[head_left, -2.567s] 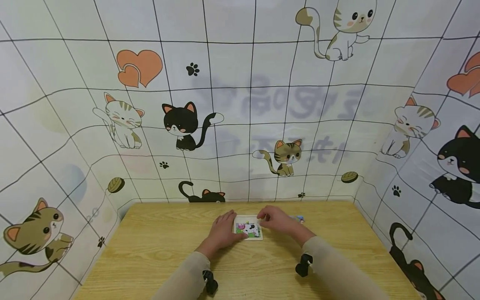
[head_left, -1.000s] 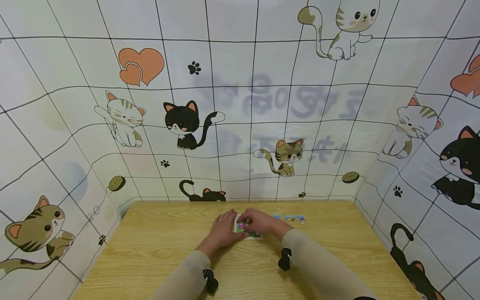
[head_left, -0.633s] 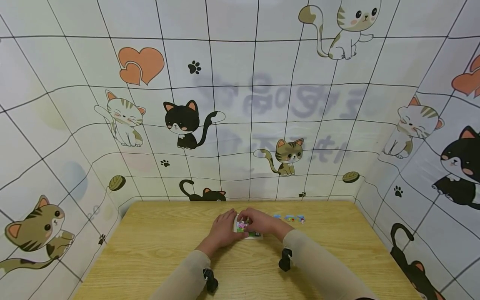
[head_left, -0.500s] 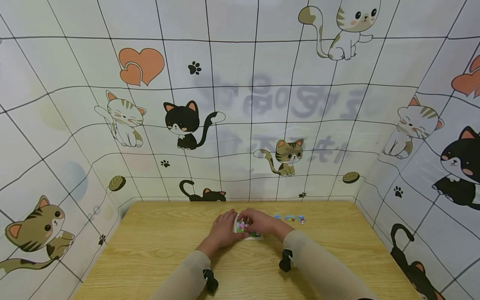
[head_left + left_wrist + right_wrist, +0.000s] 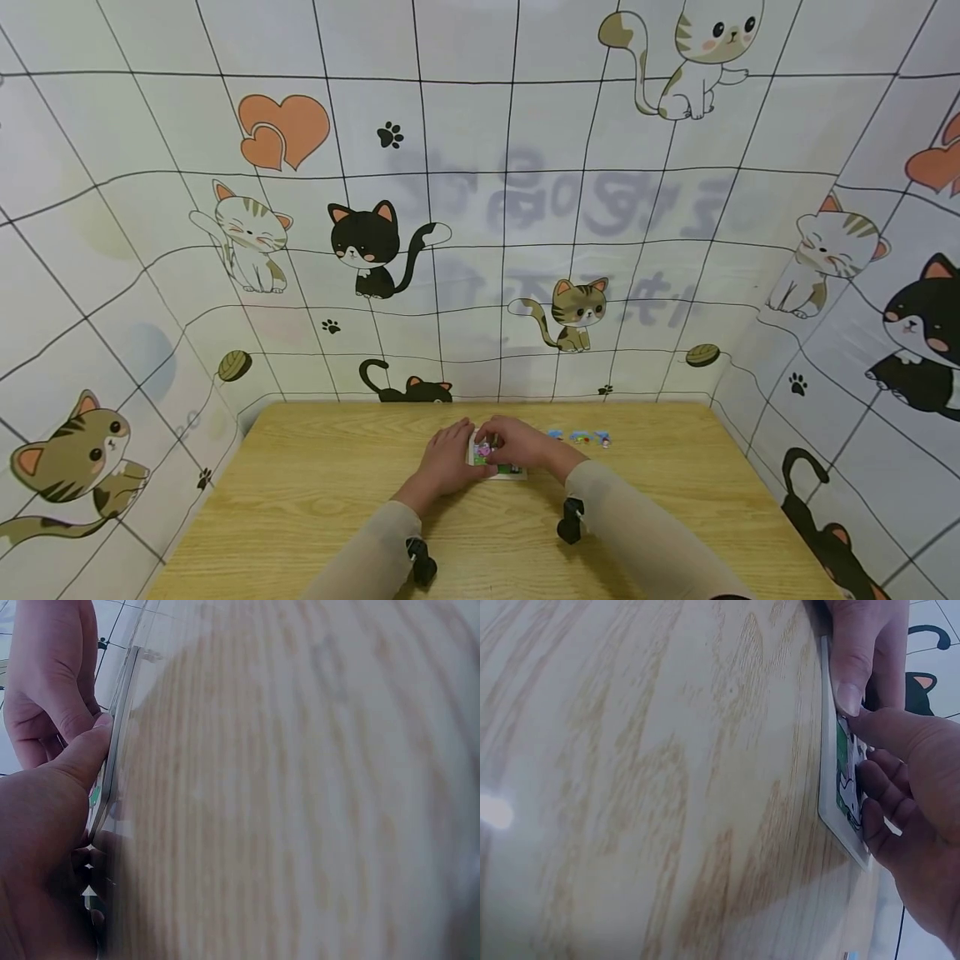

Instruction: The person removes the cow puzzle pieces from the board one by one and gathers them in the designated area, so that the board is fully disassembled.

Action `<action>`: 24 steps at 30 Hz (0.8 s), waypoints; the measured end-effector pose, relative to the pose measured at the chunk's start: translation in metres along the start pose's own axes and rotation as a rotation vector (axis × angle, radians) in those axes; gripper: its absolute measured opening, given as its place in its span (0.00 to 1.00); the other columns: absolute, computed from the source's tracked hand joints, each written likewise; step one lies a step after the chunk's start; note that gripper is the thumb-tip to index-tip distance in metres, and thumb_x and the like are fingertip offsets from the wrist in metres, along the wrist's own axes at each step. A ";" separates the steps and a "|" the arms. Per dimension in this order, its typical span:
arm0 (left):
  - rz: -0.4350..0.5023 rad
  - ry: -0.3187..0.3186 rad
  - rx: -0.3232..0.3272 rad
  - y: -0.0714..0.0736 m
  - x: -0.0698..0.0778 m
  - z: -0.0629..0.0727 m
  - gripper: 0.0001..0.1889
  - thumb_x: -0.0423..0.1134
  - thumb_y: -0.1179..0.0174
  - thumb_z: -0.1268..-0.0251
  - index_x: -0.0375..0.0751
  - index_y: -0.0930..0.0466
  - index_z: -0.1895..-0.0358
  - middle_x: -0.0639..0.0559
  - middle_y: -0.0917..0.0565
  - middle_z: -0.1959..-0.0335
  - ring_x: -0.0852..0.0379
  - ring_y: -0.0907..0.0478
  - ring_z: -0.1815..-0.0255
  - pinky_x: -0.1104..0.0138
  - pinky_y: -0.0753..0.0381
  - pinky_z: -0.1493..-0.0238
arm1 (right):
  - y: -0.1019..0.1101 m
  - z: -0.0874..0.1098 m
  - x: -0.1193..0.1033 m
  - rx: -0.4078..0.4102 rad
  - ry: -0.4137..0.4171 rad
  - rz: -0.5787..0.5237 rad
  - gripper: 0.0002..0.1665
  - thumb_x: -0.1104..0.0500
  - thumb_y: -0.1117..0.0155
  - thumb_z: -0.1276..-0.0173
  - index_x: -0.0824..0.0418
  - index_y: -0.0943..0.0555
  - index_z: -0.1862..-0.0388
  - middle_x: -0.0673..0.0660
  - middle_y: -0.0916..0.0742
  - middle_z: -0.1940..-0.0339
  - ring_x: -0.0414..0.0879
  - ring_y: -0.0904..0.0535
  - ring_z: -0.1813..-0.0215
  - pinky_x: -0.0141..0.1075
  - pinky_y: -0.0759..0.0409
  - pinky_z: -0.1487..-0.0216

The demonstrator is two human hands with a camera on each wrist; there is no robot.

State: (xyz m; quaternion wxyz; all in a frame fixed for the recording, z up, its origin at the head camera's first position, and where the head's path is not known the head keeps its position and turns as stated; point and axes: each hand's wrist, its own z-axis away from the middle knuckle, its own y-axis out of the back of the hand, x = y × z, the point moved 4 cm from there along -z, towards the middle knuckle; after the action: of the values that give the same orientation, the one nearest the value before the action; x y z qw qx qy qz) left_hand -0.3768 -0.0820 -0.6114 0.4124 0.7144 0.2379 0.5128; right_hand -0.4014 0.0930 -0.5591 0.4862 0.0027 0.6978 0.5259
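Note:
A small picture puzzle in a pale frame (image 5: 517, 477) lies on the wooden table, printed with a pink figure and green ground. My left hand (image 5: 447, 461) grips its left side, the thumb along the front edge and the fingers toward the back. Over the picture, my right hand (image 5: 516, 442) has thumb and forefinger together at the upper left, pinching a puzzle piece mostly hidden by the fingers. In the right wrist view the other right fingers (image 5: 885, 780) curl over a black-and-white part of the picture. The left thumb (image 5: 86, 746) meets the frame's edge close to the right hand.
Several loose blue puzzle pieces (image 5: 580, 437) lie in a row right of the frame, near the table's back. A cloth wall (image 5: 480, 333) printed with cats stands behind and beside the table (image 5: 315, 500).
My right hand has come left from the frame's right edge to the picture's upper left, uncovering the loose pieces. In the last second it has hardly moved; the left hand stays in place.

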 end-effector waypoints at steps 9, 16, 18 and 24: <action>-0.023 0.014 -0.014 -0.001 -0.001 -0.001 0.53 0.68 0.26 0.33 0.35 0.32 0.16 0.39 0.35 0.13 0.39 0.40 0.12 0.34 0.44 0.16 | -0.004 -0.005 0.008 0.037 -0.003 0.065 0.18 0.65 0.25 0.26 0.55 0.11 0.39 0.49 0.17 0.53 0.39 0.20 0.55 0.36 0.17 0.51; -0.009 0.008 0.002 0.000 0.001 0.000 0.53 0.66 0.24 0.34 0.35 0.31 0.17 0.38 0.34 0.14 0.38 0.39 0.13 0.33 0.44 0.16 | -0.004 -0.001 0.004 0.076 0.026 0.097 0.19 0.64 0.27 0.25 0.58 0.12 0.38 0.49 0.19 0.53 0.40 0.22 0.59 0.36 0.18 0.55; -0.012 0.008 0.006 0.000 0.001 0.000 0.52 0.66 0.24 0.34 0.35 0.31 0.17 0.38 0.34 0.14 0.38 0.39 0.13 0.34 0.44 0.16 | -0.003 0.001 0.003 0.087 0.027 0.096 0.19 0.64 0.28 0.24 0.60 0.12 0.36 0.51 0.18 0.52 0.39 0.22 0.60 0.36 0.18 0.56; -0.014 0.007 0.005 -0.002 -0.002 -0.001 0.53 0.68 0.26 0.33 0.35 0.33 0.16 0.38 0.35 0.13 0.37 0.39 0.13 0.34 0.43 0.16 | 0.003 0.007 0.001 0.115 0.022 0.085 0.21 0.63 0.28 0.21 0.62 0.14 0.33 0.53 0.17 0.48 0.39 0.21 0.59 0.36 0.17 0.56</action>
State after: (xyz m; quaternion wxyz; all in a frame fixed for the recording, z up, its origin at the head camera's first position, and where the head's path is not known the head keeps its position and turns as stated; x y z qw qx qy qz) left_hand -0.3779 -0.0825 -0.6142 0.4136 0.7118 0.2456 0.5118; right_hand -0.3986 0.1002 -0.5576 0.4548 0.0544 0.7314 0.5053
